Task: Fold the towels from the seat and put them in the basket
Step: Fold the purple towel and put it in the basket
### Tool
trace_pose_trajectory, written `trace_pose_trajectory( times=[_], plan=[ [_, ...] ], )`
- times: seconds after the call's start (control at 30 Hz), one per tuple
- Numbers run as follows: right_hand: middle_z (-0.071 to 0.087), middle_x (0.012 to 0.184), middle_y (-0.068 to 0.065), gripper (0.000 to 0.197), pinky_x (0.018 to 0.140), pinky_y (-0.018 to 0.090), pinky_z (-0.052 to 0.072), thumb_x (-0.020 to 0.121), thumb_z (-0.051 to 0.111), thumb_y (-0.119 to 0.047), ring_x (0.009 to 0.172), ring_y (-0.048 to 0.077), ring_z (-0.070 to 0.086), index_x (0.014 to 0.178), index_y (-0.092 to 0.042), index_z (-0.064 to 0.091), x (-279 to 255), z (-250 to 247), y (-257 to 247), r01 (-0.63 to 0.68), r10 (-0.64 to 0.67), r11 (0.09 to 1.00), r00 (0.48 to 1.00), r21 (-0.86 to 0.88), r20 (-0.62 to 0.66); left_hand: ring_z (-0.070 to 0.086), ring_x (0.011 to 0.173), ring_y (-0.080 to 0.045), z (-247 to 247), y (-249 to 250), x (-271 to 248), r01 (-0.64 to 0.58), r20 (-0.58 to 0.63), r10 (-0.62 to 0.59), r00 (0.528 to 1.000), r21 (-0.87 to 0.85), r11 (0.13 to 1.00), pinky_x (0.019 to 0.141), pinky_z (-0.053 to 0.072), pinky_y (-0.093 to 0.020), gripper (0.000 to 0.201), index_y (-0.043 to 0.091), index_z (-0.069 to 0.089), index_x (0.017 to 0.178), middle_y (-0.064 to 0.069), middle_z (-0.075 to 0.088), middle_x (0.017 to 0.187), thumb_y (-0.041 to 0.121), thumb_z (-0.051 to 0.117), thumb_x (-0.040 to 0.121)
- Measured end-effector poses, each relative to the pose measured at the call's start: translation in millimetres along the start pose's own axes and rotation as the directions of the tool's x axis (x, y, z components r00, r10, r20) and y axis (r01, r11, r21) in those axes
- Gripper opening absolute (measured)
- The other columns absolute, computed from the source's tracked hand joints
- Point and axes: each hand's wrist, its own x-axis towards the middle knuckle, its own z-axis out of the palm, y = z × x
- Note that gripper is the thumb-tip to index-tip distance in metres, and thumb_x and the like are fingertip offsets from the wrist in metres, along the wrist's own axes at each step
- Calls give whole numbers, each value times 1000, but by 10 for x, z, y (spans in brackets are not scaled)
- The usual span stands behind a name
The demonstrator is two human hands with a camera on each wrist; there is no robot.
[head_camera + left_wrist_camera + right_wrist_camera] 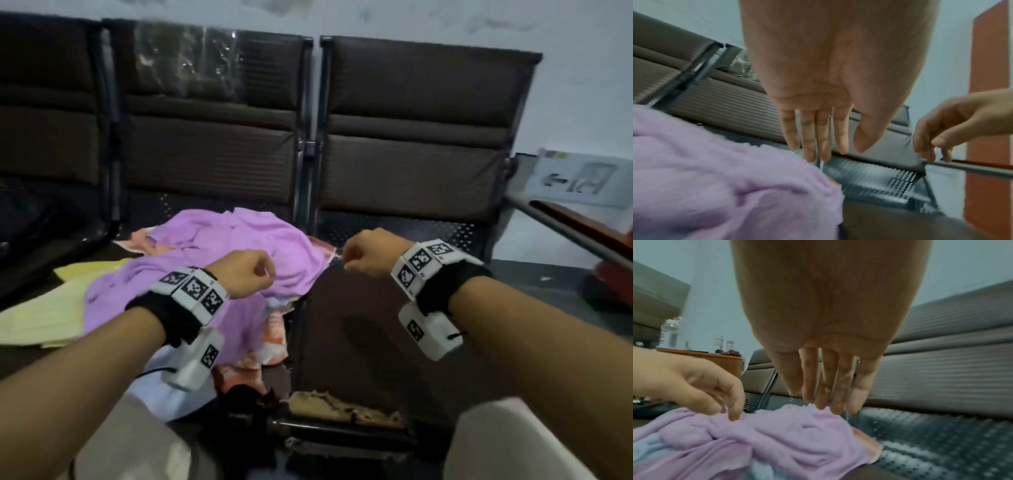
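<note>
Off at 3 o'clock there's a white printed sign (579,178) leaning on the wall. Clear plastic bottles (671,334) stand on a wooden desk (715,360) at 9 o'clock.

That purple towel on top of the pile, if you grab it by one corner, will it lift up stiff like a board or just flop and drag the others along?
Probably flop: the purple towel lies crumpled in soft folds, so it should hang limp. Its fuzzy pile looks grippy, not slippery. It drapes over the yellow towel and a patterned orange cloth, so lifting may tug those too.
</note>
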Motion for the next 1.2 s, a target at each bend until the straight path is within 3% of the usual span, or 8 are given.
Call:
trace_pose_trajectory(
  times=[0.23, 0.4, 0.6, 0.73, 0.87, 1.03, 1.1, 1.2],
  plan=[
    [67, 110, 7, 29, 85, 25, 43, 84, 63, -22, 103, 23, 60, 112, -14, 64, 776, 984, -542, 139, -151, 985, 982, 106, 110, 51, 106, -27, 307, -874, 28, 89, 30, -92, 995, 95, 991, 92, 39, -28, 49, 9, 54, 121, -14, 52, 112, 30, 69, 80],
    [51, 118, 15, 49, 98, 33, 39, 81, 64, -19, 113, 29, 49, 127, -14, 50, 1123, 1456, -721, 110, -110, 957, 994, 268, -16, 44, 115, -33, 304, -1003, 191, 154, -117, -138, 983, 137, 979, 100, 38, -41, 62, 15, 46, 131, -14, 41, 121, 32, 69, 75],
    [56, 102, 14, 9, 85, 39, 43, 82, 53, -15, 100, 32, 54, 89, -17, 47, 1187, 1452, -739, 131, -107, 964, 988, 231, -115, 39, 116, -27, 271, -969, 265, 247, -143, -208, 968, 378, 892, 90, 26, -40, 22, 30, 60, 104, -1, 60, 114, 30, 53, 83],
    [65, 96, 16, 12, 72, 36, 44, 88, 52, -26, 88, 32, 59, 85, -19, 43, 898, 1132, -516, 133, -97, 963, 983, 236, -157, 50, 109, -26, 203, -799, 241, 162, -227, -110, 968, 226, 960, 86, 31, -36, 10, 29, 57, 86, -2, 66, 98, 38, 59, 82],
    [65, 80, 6, 15, 63, 30, 34, 83, 61, -24, 74, 24, 55, 72, -19, 51, 452, 690, -135, 88, 16, 937, 956, 338, -294, 58, 84, -25, 208, -469, 183, -21, -244, 45, 969, 99, 995, 64, 35, -29, 24, 26, 47, 74, 1, 54, 75, 43, 60, 85],
    [59, 63, -5, 23, 67, 27, 41, 80, 69, -15, 65, 8, 52, 60, -21, 58, -110, 302, 373, 83, 258, 765, 869, 639, -422, 56, 81, -29, 242, -68, 107, -104, -174, 127, 976, 134, 985, 73, 46, -36, 32, 23, 42, 70, -2, 51, 74, 45, 45, 93],
    [60, 66, -2, 21, 70, 28, 42, 80, 68, -10, 67, 9, 52, 63, -19, 60, -303, 205, 534, 135, 380, 635, 803, 761, -460, 54, 76, -28, 251, 83, 61, -141, -198, 157, 968, 90, 986, 69, 41, -33, 35, 19, 42, 66, -2, 49, 69, 39, 45, 96],
    [65, 79, 6, 12, 72, 30, 48, 81, 67, -8, 76, 15, 58, 73, -16, 64, -502, 81, 665, 252, 499, 419, 738, 872, -453, 43, 68, -12, 252, 425, 22, -321, -340, 264, 903, -122, 939, 64, 32, -21, 29, 10, 53, 73, 3, 46, 67, 26, 48, 97]
  ],
)
